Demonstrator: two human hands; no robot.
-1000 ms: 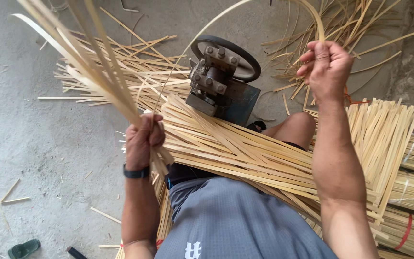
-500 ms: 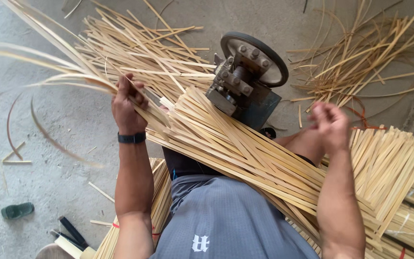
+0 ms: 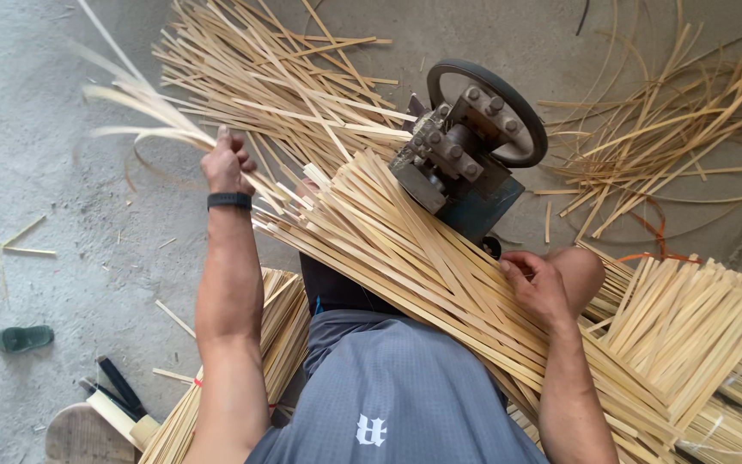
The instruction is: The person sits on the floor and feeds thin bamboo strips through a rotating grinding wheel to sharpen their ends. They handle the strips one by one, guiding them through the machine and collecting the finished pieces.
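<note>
Clenched around blurred thin strips (image 3: 143, 107) at upper left, my left hand (image 3: 227, 163) lay beyond the lap bundle (image 3: 405, 258), whose long axis descended rightward beneath my loosely curled right hand (image 3: 538, 283).

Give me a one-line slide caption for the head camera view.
Left hand grips thin bamboo strips while right hand rests on a bundle of bamboo slats beside a splitting machine.

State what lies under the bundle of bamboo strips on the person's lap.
Under the bundle of bamboo strips show dark shorts and one knee. The rest of the legs is covered, as is the base of the metal machine.
</note>
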